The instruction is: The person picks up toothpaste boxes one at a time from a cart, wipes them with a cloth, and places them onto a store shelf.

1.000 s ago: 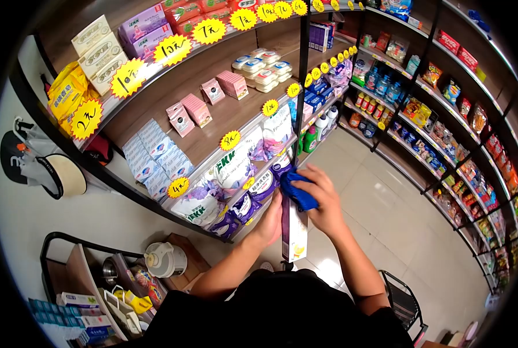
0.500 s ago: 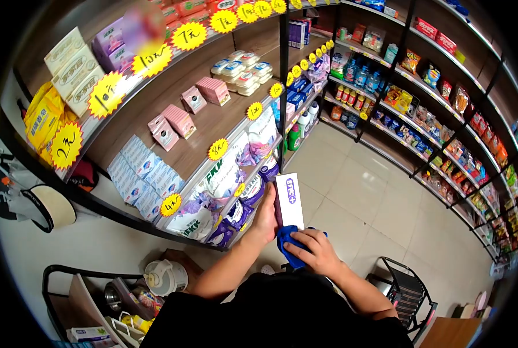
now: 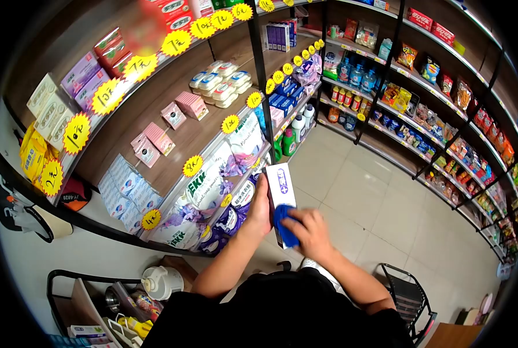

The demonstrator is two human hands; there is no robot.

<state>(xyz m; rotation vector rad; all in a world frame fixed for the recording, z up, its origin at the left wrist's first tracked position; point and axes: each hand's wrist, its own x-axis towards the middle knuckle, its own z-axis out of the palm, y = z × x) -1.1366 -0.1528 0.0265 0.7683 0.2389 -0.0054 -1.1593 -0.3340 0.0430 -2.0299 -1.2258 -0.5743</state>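
Observation:
A long white box (image 3: pixel 280 182) with purple print is held upright-slanted in front of my body. My left hand (image 3: pixel 261 207) grips its left side, fingers wrapped behind it. My right hand (image 3: pixel 309 232) presses a bunched blue cloth (image 3: pixel 284 225) onto the lower part of the box's face; the fingers are slightly blurred. The cloth covers part of the box's lower half, and a bit of the bottom end shows beneath it.
A shelf unit (image 3: pixel 212 136) with soap, small pink boxes and detergent bags stands at the left. Snack shelves (image 3: pixel 421 93) curve along the right. A black chair (image 3: pixel 407 296) is at the lower right, a white pot (image 3: pixel 161 282) at the lower left.
The view has shifted, moving the shelves leftward. The cloth went from the box's upper part down to its lower end, then slightly up. Both hands keep their hold.

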